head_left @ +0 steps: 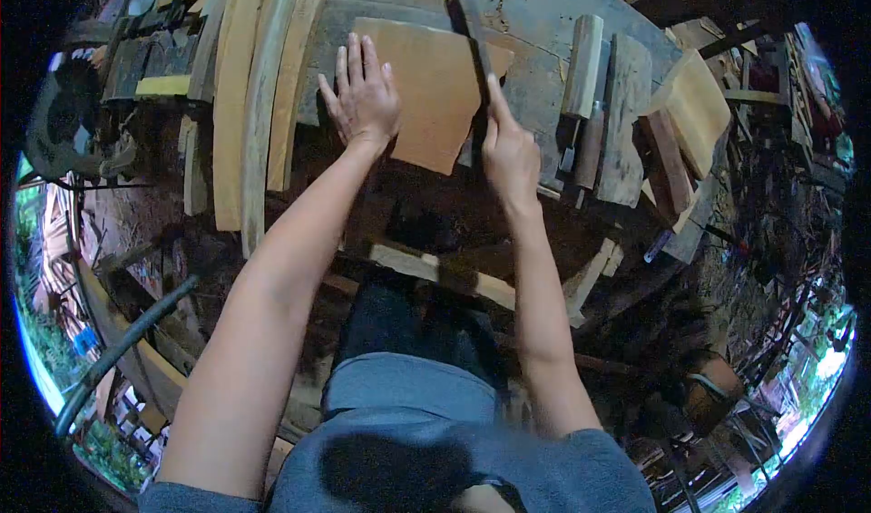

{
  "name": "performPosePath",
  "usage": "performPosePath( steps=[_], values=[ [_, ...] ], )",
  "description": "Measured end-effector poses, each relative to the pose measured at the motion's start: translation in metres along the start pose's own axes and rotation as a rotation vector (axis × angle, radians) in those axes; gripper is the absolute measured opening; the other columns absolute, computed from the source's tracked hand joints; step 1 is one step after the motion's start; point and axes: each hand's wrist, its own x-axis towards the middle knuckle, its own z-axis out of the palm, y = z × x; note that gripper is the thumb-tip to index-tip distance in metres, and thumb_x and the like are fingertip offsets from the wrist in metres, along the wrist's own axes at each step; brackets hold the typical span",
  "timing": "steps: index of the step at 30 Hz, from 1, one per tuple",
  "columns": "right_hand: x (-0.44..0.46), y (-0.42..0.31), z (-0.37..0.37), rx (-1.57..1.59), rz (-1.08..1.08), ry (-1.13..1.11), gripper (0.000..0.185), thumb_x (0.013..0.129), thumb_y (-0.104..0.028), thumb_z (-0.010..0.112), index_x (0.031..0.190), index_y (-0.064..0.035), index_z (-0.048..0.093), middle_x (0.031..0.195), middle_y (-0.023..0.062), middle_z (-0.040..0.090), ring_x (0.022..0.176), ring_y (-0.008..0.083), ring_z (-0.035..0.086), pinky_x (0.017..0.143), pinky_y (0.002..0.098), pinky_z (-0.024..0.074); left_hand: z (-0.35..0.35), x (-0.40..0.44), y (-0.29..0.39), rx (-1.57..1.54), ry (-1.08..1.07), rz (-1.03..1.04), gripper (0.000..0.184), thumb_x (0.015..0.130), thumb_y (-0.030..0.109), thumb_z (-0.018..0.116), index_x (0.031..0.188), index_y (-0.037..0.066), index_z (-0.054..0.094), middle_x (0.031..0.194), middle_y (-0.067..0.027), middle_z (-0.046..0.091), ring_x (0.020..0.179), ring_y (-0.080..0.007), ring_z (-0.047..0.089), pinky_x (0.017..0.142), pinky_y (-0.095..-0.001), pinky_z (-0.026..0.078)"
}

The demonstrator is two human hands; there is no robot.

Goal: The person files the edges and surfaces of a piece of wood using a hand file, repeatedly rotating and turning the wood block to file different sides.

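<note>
A flat orange-brown board [431,87] lies on the workbench, its near part jutting over the front edge. Its right side is cut to an uneven outline. My left hand [367,100] rests flat on the board's left part, fingers spread. At the board's right side, my right hand [510,155] is closed around the near end of a long, narrow, dark tool [472,37], index finger stretched along it. The tool slants up and away across the board's right edge. Whether it is a blade or a file I cannot tell.
Long planks [259,87] stand along the bench's left side. Wooden blocks [621,118] and a cylindrical tool [590,146] lie to the right, near a pale curved piece of wood [694,105]. The grey bench top [535,46] carries scattered debris. A wooden bar [445,275] runs before my legs.
</note>
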Motion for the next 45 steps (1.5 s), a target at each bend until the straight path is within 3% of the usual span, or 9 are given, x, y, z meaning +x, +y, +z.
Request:
performPosePath(
  steps=[5,9,12,17,23,28,35,40,45],
  values=[
    [0.002,-0.005,0.007,0.068,0.009,0.093,0.052,0.097,-0.022,0.051,0.147,-0.0334,0.040,0.073,0.0300,0.062,0.071,0.0492,0.063,0.061,0.0576,0.0479,0.000,0.001,0.000,0.020,-0.020,-0.025,0.052,0.102,0.036,0.038,0.150,0.016,0.036,0.159,-0.0020,0.029,0.145,-0.0239,0.029,0.116,-0.0588,0.018],
    [-0.050,-0.004,0.011,0.074,0.028,-0.045,0.056,0.096,-0.018,0.052,0.148,-0.0357,0.038,0.072,0.0269,0.064,0.068,0.0460,0.065,0.060,0.0567,0.0492,-0.003,0.000,-0.001,0.024,-0.038,-0.033,0.053,0.102,0.036,0.038,0.150,0.016,0.035,0.160,-0.0016,0.027,0.145,-0.0237,0.029,0.116,-0.0582,0.017],
    [-0.019,-0.007,0.001,-0.074,0.039,0.007,0.053,0.097,-0.024,0.051,0.148,-0.0362,0.038,0.073,0.0262,0.065,0.071,0.0468,0.065,0.062,0.0562,0.0512,-0.001,0.001,0.002,0.031,-0.029,-0.022,0.053,0.102,0.037,0.038,0.151,0.016,0.035,0.160,-0.0012,0.026,0.146,-0.0234,0.028,0.116,-0.0578,0.017],
    [0.010,-0.002,0.006,0.004,0.006,0.154,0.053,0.098,-0.027,0.049,0.149,-0.0347,0.037,0.070,0.0272,0.063,0.070,0.0461,0.065,0.060,0.0563,0.0501,0.000,0.001,0.000,0.017,-0.026,-0.026,0.053,0.102,0.037,0.037,0.151,0.015,0.035,0.160,-0.0013,0.026,0.145,-0.0242,0.029,0.116,-0.0586,0.017],
    [-0.047,0.003,0.010,-0.063,0.001,0.005,0.057,0.097,-0.020,0.052,0.149,-0.0365,0.036,0.070,0.0255,0.063,0.066,0.0428,0.065,0.057,0.0551,0.0492,0.000,0.000,-0.001,0.009,-0.020,-0.020,0.054,0.102,0.037,0.038,0.151,0.015,0.034,0.160,-0.0027,0.028,0.146,-0.0242,0.028,0.116,-0.0586,0.016],
    [0.020,-0.007,0.000,-0.042,0.109,0.058,0.057,0.097,-0.024,0.052,0.149,-0.0363,0.034,0.078,0.0286,0.065,0.074,0.0466,0.065,0.061,0.0566,0.0500,-0.003,0.001,0.001,0.032,-0.053,-0.030,0.054,0.102,0.037,0.038,0.151,0.014,0.034,0.160,-0.0023,0.027,0.146,-0.0232,0.027,0.116,-0.0586,0.016],
    [-0.051,-0.001,0.005,-0.067,0.030,-0.063,0.061,0.096,-0.019,0.052,0.151,-0.0356,0.031,0.075,0.0264,0.065,0.068,0.0452,0.065,0.061,0.0565,0.0498,-0.004,0.000,0.000,0.018,-0.035,-0.034,0.054,0.101,0.036,0.039,0.150,0.015,0.035,0.160,-0.0015,0.027,0.146,-0.0225,0.027,0.116,-0.0583,0.016],
    [0.019,-0.001,0.001,-0.025,0.055,0.101,0.057,0.096,-0.021,0.051,0.149,-0.0347,0.035,0.072,0.0309,0.063,0.073,0.0488,0.064,0.062,0.0581,0.0498,-0.004,0.001,0.000,0.032,-0.058,-0.037,0.054,0.101,0.036,0.039,0.152,0.016,0.033,0.160,-0.0002,0.026,0.146,-0.0222,0.027,0.117,-0.0582,0.016],
    [-0.034,-0.002,0.006,0.005,0.015,0.033,0.059,0.095,-0.018,0.053,0.150,-0.0333,0.035,0.074,0.0273,0.064,0.068,0.0459,0.064,0.058,0.0564,0.0486,-0.002,0.000,0.000,0.038,-0.050,-0.047,0.054,0.101,0.036,0.039,0.152,0.016,0.033,0.160,-0.0006,0.026,0.146,-0.0228,0.028,0.117,-0.0577,0.016]
  ],
)
